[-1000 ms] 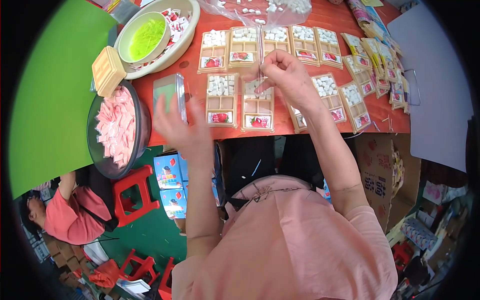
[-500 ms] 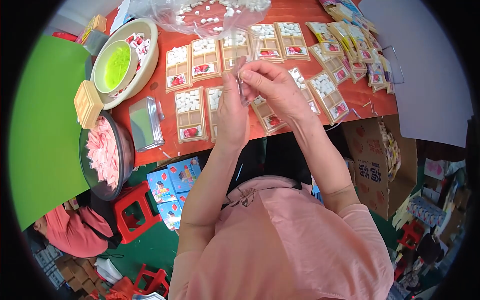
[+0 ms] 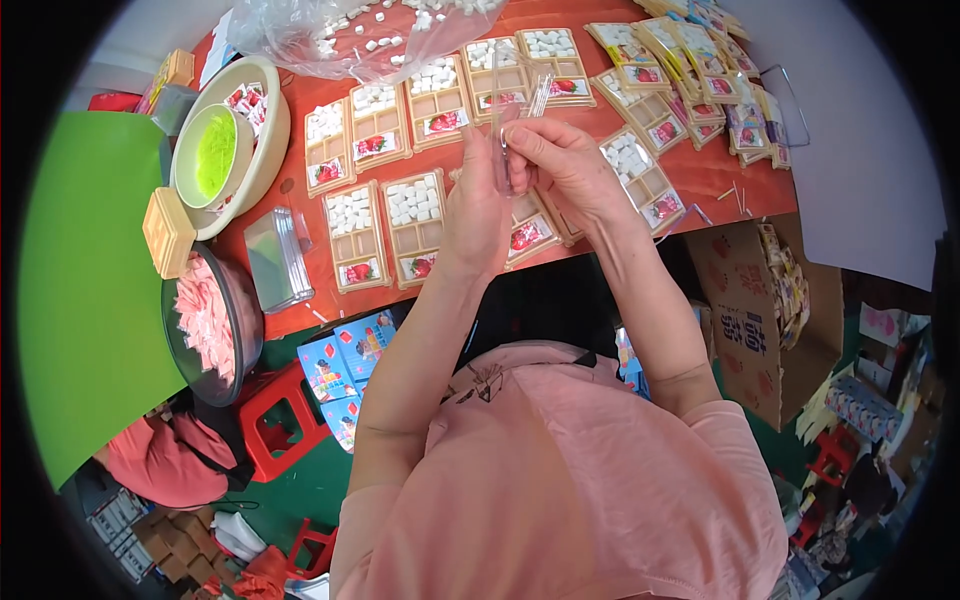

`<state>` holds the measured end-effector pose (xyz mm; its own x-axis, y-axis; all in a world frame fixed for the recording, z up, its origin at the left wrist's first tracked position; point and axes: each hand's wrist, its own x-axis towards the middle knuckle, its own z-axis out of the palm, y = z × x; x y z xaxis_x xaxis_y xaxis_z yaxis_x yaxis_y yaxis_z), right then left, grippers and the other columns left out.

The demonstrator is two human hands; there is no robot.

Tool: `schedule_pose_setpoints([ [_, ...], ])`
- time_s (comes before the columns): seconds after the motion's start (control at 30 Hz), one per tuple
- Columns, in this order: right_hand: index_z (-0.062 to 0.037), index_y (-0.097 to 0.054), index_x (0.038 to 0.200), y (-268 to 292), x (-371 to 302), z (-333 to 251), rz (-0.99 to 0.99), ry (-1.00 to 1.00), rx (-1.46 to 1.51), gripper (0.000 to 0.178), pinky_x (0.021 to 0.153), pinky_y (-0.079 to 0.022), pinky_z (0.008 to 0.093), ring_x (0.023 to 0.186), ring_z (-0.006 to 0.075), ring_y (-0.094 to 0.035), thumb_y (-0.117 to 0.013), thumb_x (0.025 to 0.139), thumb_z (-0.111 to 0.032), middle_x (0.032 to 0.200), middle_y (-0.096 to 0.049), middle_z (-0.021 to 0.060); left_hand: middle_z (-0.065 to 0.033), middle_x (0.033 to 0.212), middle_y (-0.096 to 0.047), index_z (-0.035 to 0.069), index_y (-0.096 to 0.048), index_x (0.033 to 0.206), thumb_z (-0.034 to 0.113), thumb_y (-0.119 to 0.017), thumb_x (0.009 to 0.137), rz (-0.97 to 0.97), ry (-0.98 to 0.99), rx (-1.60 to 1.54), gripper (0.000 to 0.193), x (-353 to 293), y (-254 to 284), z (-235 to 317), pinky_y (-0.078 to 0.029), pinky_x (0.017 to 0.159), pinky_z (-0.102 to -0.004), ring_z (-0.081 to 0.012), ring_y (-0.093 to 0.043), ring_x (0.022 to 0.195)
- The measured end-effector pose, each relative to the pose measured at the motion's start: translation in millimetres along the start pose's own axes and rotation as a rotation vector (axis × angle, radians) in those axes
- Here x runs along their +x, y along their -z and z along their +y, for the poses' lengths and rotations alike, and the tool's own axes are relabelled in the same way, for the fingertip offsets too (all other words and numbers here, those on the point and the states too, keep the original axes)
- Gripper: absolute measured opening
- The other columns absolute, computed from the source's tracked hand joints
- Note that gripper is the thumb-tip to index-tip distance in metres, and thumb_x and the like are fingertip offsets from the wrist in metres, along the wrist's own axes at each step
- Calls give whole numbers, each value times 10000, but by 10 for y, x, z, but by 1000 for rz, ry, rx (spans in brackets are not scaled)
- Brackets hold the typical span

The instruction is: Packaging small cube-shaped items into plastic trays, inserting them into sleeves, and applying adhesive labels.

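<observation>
Both hands hold a clear plastic piece upright over rows of trays

The red table (image 3: 765,190) stretches beneath everything. At its left side stand a cream basin (image 3: 272,160) and, nearer the person, a dark basin (image 3: 250,320) of pink packets; they are probably set aside there so that the middle is left to the trays. A clear bag (image 3: 365,40) with white pieces lies at the far side, likely within an arm's reach.

The tan trays (image 3: 357,246) lie face up in two slanting rows, presumably spaced so each can be got at singly. Their long axes run mostly away from the person, white cubes at the far end, a red-and-white packet at the near end. A stack of clear covers (image 3: 292,262) lies left of the near row, its long axis also running away from the person; it seems placed handy to the left arm.

The right hand (image 3: 568,165) has thumb and forefinger pinched on the piece, apparently to steady it by its edge. The left hand (image 3: 480,205) is flat alongside, fingers straight and close together; whether its hidden thumb clamps the plastic, I cannot tell.

The clear plastic piece (image 3: 503,150) is between the two hands, above the trays. It shows nearly edge-on, its long axis pointing up and away from the person.

Smallest are the thin sticks (image 3: 543,95) just beyond the right hand; whether they are held or lie behind it is unclear.
</observation>
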<state>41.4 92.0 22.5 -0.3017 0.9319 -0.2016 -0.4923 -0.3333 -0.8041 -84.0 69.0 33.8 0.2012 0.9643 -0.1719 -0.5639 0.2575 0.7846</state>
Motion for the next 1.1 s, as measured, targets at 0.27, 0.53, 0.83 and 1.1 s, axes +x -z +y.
schedule_pose_setpoints([
  [0.27, -20, -672, 992, 52, -60, -63, 90, 36, -175, 173, 645, -505, 243, 671, 89, -599, -657, 956, -188, 792, -642, 9, -50, 1252, -522, 11, -300, 1530, 486, -289, 1079, -7, 11, 68, 655, 67, -115, -115, -384, 986, -276, -92, -493, 1046],
  [0.53, -12, -676, 1023, 119, -67, -143, 69, 71, -83, 205, 715, -515, 244, 780, 104, -612, -671, 954, -205, 924, -662, 35, -110, 1490, -413, -2, -277, 1534, 451, -227, 1090, -20, -31, 246, 636, 184, -118, -137, -347, 1056, -294, -161, -456, 1282],
  [0.83, -2, -690, 1058, 431, -3, -19, -50, -23, 202, 197, 717, -508, 256, 767, 134, -607, -681, 941, -160, 882, -660, 53, -109, 1538, -367, -1, -266, 1538, 542, -160, 1065, -73, 58, 300, 728, 168, -142, -158, -275, 1119, -333, -174, -374, 1363],
  [1.1, -5, -688, 1021, 238, -59, -147, 113, 38, 11, 175, 724, -501, 248, 777, 108, -609, -683, 929, -153, 864, -660, 33, -38, 1271, -519, -2, -282, 1531, 458, -306, 1080, -63, -6, 336, 644, 189, -216, -200, -369, 1005, -299, -94, -453, 1172],
])
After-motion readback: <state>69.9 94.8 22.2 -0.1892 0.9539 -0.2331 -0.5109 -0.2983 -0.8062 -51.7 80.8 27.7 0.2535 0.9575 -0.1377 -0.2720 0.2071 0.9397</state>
